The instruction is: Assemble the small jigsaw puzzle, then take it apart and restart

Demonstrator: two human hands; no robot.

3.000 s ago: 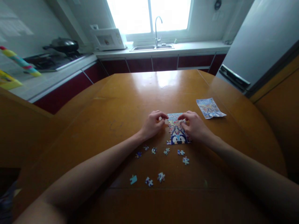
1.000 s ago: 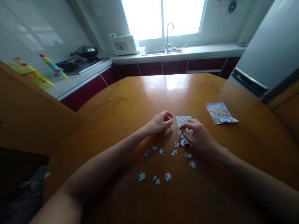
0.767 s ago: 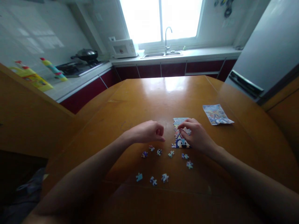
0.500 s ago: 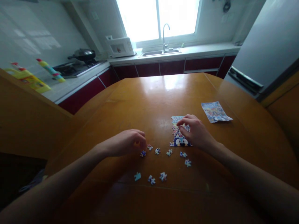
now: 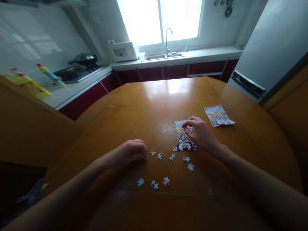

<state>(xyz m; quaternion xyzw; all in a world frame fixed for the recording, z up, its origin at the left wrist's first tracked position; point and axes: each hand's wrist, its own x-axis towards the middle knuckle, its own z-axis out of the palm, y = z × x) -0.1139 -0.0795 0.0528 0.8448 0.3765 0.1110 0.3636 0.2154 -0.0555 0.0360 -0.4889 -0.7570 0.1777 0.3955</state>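
A partly assembled colourful jigsaw [image 5: 183, 141] lies on the round wooden table [image 5: 149, 106]. My right hand [image 5: 201, 134] rests on its right side, fingers curled and pressed onto the pieces. Several loose puzzle pieces [image 5: 172, 157] lie in a row just in front of the jigsaw, with three more [image 5: 154, 183] nearer me. My left hand [image 5: 128, 153] is at the left end of that row, its fingertips pinched on a small dark piece [image 5: 145, 157] against the tabletop.
A printed picture sheet [image 5: 218, 115] lies to the right of the jigsaw. Behind the table run a kitchen counter with a sink and tap [image 5: 166, 48], a microwave [image 5: 122, 51], a wok on the stove [image 5: 83, 59] and bottles [image 5: 50, 75]. A fridge [image 5: 264, 51] stands at right.
My left hand left the jigsaw's left edge and came back towards me and leftward to the loose pieces, closing its fingers on the leftmost one. My right hand stayed on the jigsaw.
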